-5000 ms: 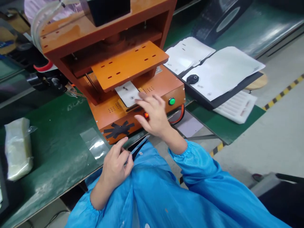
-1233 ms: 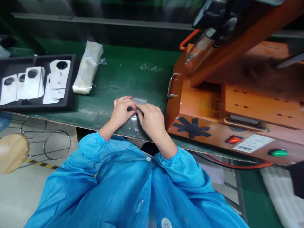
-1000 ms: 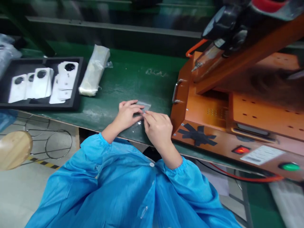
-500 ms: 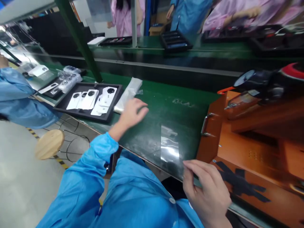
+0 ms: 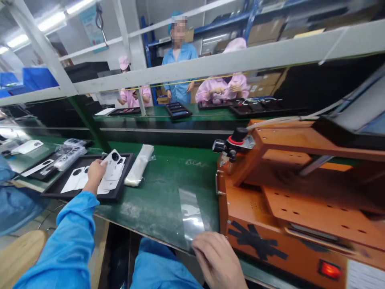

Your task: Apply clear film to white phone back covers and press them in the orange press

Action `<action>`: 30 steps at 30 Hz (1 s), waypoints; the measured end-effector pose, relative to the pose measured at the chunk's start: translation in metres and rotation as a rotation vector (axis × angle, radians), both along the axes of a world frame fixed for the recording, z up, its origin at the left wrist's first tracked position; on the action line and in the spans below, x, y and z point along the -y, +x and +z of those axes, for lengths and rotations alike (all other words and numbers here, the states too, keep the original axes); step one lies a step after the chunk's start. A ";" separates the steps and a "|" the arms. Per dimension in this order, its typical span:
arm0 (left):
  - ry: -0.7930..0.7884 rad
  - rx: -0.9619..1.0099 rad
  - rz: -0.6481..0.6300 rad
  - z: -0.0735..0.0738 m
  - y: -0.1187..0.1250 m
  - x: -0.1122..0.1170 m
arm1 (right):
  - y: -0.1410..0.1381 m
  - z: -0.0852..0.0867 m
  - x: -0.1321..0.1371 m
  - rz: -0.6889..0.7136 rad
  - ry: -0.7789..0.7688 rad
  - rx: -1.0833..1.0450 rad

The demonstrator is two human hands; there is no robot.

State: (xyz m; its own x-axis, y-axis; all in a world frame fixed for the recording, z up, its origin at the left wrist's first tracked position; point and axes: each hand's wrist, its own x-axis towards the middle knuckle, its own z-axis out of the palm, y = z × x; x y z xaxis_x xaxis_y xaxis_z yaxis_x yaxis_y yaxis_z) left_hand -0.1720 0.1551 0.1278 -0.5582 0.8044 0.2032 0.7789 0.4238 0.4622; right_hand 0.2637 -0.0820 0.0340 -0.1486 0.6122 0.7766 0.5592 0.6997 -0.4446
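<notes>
My left hand [image 5: 96, 173] reaches over the black tray [image 5: 118, 192] and grips the edge of a white phone back cover [image 5: 113, 158] with a dark round camera opening. That cover is tilted up above other white covers [image 5: 73, 180] lying in the tray. My right hand [image 5: 221, 261] is at the bench's front edge with its fingers curled together. Its fingertips are beside the near end of a clear plastic film strip [image 5: 191, 210]; whether they pinch anything is hidden.
A white wrapped packet [image 5: 140, 165] lies right of the tray. An orange press machine [image 5: 252, 200] with a lit red switch [image 5: 329, 269] stands at right. Bubble-wrapped parts [image 5: 69, 156] lie left. Co-workers [image 5: 180, 60] are across the bench; a blue sleeve [image 5: 15, 200] is at left.
My left hand has moved left from beside the white packet to the tray and taken hold of a phone back cover. My view has tilted up and turned right; my right hand stays near the film.
</notes>
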 end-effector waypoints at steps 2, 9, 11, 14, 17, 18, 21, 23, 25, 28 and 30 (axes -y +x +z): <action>0.099 0.020 -0.072 -0.002 0.013 0.014 | 0.002 0.008 0.000 0.003 -0.041 -0.028; 0.156 0.396 -0.604 -0.102 0.137 0.146 | 0.009 0.027 -0.016 0.072 -0.401 -0.253; 0.114 0.371 -0.634 -0.128 0.171 0.182 | 0.008 0.025 -0.025 0.100 -0.563 -0.293; 0.086 0.162 -0.616 -0.147 0.201 0.211 | 0.005 0.020 -0.040 0.139 -0.773 -0.335; 0.105 -0.011 -0.610 -0.142 0.210 0.217 | 0.003 0.017 -0.054 0.191 -0.911 -0.362; 0.127 -0.022 -0.616 -0.136 0.210 0.217 | 0.003 0.017 -0.057 0.214 -0.947 -0.355; 0.170 0.092 -0.729 -0.111 0.208 0.212 | 0.001 0.021 -0.064 0.290 -1.028 -0.249; 0.131 0.227 -0.855 -0.095 0.208 0.207 | -0.001 0.025 -0.066 0.326 -1.040 -0.136; 0.083 0.342 -0.918 -0.086 0.209 0.200 | -0.004 0.027 -0.067 0.368 -1.009 -0.069; 0.085 0.565 -0.855 -0.087 0.209 0.193 | -0.008 0.023 -0.067 0.372 -0.935 -0.184; 0.117 0.779 -0.741 -0.093 0.207 0.192 | -0.010 0.017 -0.066 0.295 -0.931 -0.364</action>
